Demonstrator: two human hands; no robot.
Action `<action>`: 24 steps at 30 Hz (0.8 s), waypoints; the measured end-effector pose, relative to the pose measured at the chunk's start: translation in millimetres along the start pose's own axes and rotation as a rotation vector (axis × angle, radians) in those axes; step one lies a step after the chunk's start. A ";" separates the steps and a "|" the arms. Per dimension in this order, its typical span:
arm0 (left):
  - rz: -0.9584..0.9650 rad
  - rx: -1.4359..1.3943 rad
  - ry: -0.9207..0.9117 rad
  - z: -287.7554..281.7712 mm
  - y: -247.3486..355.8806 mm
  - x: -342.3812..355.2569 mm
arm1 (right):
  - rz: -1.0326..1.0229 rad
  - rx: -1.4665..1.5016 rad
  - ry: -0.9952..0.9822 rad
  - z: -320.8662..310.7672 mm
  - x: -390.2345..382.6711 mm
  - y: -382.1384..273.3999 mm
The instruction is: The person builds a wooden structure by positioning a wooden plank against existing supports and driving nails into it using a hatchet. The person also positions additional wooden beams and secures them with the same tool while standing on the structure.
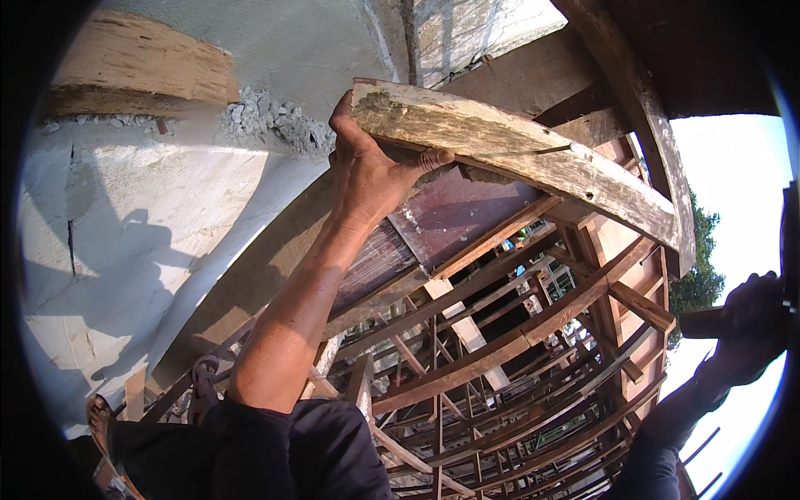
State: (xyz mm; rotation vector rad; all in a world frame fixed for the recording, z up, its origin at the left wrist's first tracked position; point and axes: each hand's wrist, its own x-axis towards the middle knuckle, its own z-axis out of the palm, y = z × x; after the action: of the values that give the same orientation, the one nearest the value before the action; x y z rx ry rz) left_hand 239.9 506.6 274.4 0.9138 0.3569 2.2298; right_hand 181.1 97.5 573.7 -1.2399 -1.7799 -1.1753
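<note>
Concrete wall (108, 308) and timber framework (517, 340) lie around a raised wooden plank (483, 127).
Left hand (375, 179) clasps the plank's left end; right hand (746, 321) clenches a dark tool (700, 323), kind unclear. Held off-centre, the plank could twist, its jutting nail (557, 150) scratching skin.

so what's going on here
A person's left hand grips one end of a weathered wooden board, with a nail standing proud of its face. The right hand is raised off to the right, in shadow, holding a dark tool that looks like a hammer, clear of the nail. Below the board spreads a timber framework, and a pale wall stands on the left.
</note>
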 end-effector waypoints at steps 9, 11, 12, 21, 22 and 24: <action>0.001 -0.075 -0.022 7.2 -2.2 -3.0 | 0.262 -0.498 -0.412 64.9 -59.4 23.5; 0.031 -0.058 -0.007 9.5 -1.9 -1.4 | 0.181 -0.300 -0.196 29.9 -40.4 6.6; 0.038 -0.015 -0.002 3.1 -4.0 0.4 | 0.127 -0.188 -0.099 13.1 -30.8 3.5; -0.054 0.064 -0.073 -0.9 9.9 3.4 | 0.160 -0.659 -0.717 77.3 -72.8 29.2; -0.021 0.058 -0.042 7.1 7.1 5.4 | 0.171 -0.532 -0.537 65.3 -69.9 20.6; -0.062 -0.029 -0.072 11.7 8.2 -2.6 | 0.105 -0.292 -0.316 40.1 -53.6 2.3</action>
State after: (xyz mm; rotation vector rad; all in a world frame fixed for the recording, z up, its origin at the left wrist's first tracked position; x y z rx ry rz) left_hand 245.4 498.8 285.3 0.9524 0.3143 2.1346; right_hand 200.1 116.2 512.3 -1.7513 -1.7781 -1.2655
